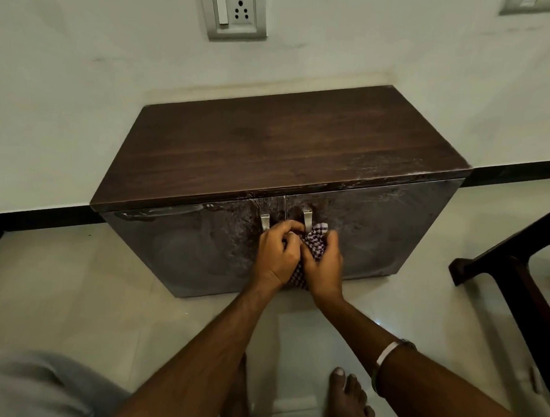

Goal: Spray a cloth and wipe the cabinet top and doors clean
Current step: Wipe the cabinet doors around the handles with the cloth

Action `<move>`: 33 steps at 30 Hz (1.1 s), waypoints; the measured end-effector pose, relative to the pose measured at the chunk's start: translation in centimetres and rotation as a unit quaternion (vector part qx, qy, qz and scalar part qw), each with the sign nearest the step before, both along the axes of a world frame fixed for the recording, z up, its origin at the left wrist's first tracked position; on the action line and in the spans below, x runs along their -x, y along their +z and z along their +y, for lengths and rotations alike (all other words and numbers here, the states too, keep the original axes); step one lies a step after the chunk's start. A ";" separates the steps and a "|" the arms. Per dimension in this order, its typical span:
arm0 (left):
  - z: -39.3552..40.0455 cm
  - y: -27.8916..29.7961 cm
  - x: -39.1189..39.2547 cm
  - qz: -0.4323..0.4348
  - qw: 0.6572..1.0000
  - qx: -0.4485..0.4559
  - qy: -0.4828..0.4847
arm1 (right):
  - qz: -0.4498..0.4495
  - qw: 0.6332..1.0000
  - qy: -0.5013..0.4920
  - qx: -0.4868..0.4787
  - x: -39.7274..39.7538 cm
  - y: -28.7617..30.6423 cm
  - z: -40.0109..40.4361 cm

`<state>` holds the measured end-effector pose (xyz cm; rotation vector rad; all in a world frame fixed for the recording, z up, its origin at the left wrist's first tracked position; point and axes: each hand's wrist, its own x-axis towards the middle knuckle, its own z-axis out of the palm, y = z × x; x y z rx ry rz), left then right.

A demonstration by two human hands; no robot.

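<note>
A low dark-brown wooden cabinet (287,151) stands against the wall, with two doors and two metal handles (307,220). Wet streaks show on the left door (184,244) and the right door (378,234). A purple-and-white checked cloth (315,239) is bunched in front of the doors, just below the handles. My left hand (277,253) and my right hand (323,263) both grip it, pressed close together. Most of the cloth is hidden by my fingers. No spray bottle is in view.
A dark wooden furniture leg (504,274) stands on the pale tiled floor at the right. A wall socket plate (234,11) sits above the cabinet. My bare foot (348,403) rests on the floor below my arms.
</note>
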<state>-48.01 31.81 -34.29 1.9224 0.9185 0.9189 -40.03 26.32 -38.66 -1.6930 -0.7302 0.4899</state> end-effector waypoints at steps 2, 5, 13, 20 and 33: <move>0.0 0.0 0.0 0.001 1.000 0.004 -0.002 | -0.010 1.000 0.004 0.018 -0.3 -0.1 0.1; -0.1 0.0 0.0 0.004 1.000 0.000 -0.001 | -0.006 0.999 0.009 0.039 -0.6 -0.1 0.2; -0.1 0.2 0.0 0.017 1.000 0.009 0.007 | 0.025 0.999 0.023 0.042 -1.1 0.8 -0.2; -0.3 0.2 0.0 0.024 0.999 0.023 0.006 | -0.020 0.999 0.005 0.026 -1.0 2.9 -0.8; 0.0 0.0 0.0 0.024 0.998 0.055 0.009 | -0.053 0.992 -0.093 0.067 -0.6 5.9 1.6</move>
